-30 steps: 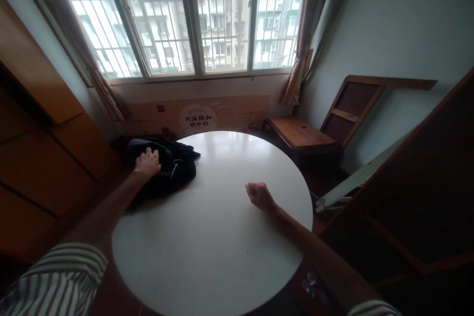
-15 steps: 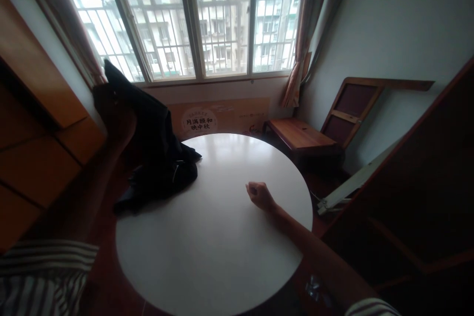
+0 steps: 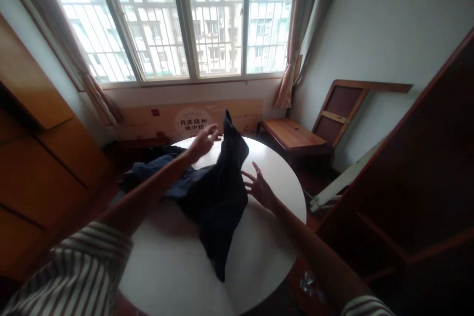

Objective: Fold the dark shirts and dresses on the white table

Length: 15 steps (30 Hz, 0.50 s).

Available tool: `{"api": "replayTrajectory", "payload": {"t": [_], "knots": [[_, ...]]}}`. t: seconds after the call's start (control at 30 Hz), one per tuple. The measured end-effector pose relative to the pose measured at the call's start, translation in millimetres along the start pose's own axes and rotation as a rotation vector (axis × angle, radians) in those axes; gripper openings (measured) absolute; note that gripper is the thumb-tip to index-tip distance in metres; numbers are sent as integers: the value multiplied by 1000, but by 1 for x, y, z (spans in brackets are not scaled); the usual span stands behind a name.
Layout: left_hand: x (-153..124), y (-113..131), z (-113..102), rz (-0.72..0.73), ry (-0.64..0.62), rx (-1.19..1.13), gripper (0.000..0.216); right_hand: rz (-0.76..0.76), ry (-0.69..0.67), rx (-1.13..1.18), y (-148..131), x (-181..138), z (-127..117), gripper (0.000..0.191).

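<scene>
A dark navy garment point(image 3: 217, 192) lies spread across the round white table point(image 3: 259, 252), one part raised in the air near the table's middle. My left hand point(image 3: 204, 140) is over the far side of the table, just left of that raised part, fingers apart; whether it still touches the cloth I cannot tell. My right hand point(image 3: 258, 187) hovers open beside the garment's right edge, fingers spread, holding nothing.
A barred window point(image 3: 185, 19) with curtains fills the far wall, with a printed cardboard panel point(image 3: 192, 118) below it. A low wooden bench point(image 3: 292, 136) and a leaning wooden frame point(image 3: 344, 108) stand to the right. Wooden cabinets point(image 3: 37, 158) line the left.
My left hand lifted the garment off the table's left edge and swung it over the middle, where it now spreads out. My right hand went from a fist to open fingers.
</scene>
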<state>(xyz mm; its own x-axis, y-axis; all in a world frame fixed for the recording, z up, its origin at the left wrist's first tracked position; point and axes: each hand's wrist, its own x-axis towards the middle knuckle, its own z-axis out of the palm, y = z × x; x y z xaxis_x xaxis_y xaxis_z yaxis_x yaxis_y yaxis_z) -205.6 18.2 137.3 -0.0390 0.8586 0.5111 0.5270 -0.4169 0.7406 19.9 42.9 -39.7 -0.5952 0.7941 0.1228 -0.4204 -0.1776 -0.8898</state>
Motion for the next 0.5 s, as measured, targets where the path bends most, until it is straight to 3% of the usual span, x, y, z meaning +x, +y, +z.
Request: {"api": "replayTrajectory", "payload": {"t": [0.1,0.17,0.27,0.3,0.4,0.5], "knots": [[-90,-21,42,13,-184,217,35,28,67,-37,-1,-1,3,93],[-154,-30,62,25,-315,372,46,-5,127,-88,1,0,4,89],[-215,-38,81,-110,-445,579,93,-39,163,-173,5,5,-1,71],[-224,-40,85,-144,-479,618,92,-47,173,-207,5,7,-3,67],[-224,-45,84,-138,-523,583,46,-73,255,-306,3,9,-8,57],[-208,-33,54,-122,-430,379,34,-111,282,-372,-15,0,-4,42]]}}
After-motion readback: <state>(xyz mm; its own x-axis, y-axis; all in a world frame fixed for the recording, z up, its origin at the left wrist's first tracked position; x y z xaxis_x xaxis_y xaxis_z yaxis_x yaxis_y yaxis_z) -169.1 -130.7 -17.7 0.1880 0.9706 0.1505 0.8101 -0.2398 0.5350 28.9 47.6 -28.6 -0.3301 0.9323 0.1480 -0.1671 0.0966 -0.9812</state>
